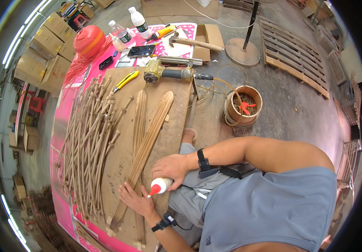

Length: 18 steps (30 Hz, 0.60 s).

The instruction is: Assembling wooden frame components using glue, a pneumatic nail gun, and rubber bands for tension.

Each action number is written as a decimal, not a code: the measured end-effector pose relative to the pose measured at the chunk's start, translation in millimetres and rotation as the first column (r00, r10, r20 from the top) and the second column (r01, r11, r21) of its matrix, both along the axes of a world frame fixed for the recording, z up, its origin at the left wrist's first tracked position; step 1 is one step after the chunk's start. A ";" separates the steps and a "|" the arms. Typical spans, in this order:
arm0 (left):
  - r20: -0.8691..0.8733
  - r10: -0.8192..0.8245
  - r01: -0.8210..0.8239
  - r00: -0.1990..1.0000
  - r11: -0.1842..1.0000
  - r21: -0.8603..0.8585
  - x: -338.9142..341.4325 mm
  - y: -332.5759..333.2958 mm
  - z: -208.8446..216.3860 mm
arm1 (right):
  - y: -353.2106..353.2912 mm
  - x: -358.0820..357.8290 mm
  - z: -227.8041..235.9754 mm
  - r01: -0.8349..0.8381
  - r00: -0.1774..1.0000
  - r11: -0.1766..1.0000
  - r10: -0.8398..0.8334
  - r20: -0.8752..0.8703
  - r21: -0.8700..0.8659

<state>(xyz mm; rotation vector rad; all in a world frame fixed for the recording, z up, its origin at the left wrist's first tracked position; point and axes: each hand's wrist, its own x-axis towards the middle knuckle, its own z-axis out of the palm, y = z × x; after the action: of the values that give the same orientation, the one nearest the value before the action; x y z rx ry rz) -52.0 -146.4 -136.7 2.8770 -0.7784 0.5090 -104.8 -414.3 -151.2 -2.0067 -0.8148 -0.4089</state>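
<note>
My right hand (pixel 170 166) grips a white glue bottle (pixel 161 185) whose red nozzle points down-left at the near end of a long wooden slat piece (pixel 147 140). This piece lies diagonally on a brown board (pixel 172 113). My left hand (pixel 135 200) rests flat on that same end, fingers spread, just beside the nozzle. A second slat piece (pixel 138 122) lies under the first, crossing it. Both wrists wear black bands.
A pile of thin knobbed wooden sticks (pixel 88 138) covers the board's left side. Beyond lie a yellow utility knife (pixel 126 80), a pneumatic nailer (pixel 164 74), a hammer (pixel 191 42), water bottles (pixel 139 22) and an orange helmet (pixel 89 40). A round tub (pixel 243 106) and a wooden pallet (pixel 292 52) stand on the right.
</note>
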 end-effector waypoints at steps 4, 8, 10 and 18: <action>0.155 0.032 -0.032 0.987 0.999 -0.001 -5.1 1.9 -8.5 | 0.5 1.8 -1.6 -0.002 1.000 1.000 0.002 -0.019 -0.010; 0.194 0.012 -0.002 0.981 0.999 -0.050 -10.2 5.2 -14.7 | 1.0 2.2 1.4 -0.027 0.999 0.999 0.027 -0.023 -0.020; 0.177 -0.004 0.012 0.984 0.999 -0.043 -10.3 8.8 -17.2 | 2.8 3.8 2.1 -0.024 1.000 1.000 0.024 -0.003 -0.009; 0.024 -0.013 0.016 1.000 0.992 -0.121 -22.4 8.4 -6.8 | 4.1 -5.7 14.0 -0.038 0.993 0.999 0.037 -0.115 -0.006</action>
<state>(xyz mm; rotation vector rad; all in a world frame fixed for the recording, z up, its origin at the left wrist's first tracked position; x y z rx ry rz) -74.4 -138.0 -143.5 2.7564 -0.7443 0.5685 -110.4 -410.1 -137.2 -1.9995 -0.7829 -0.2666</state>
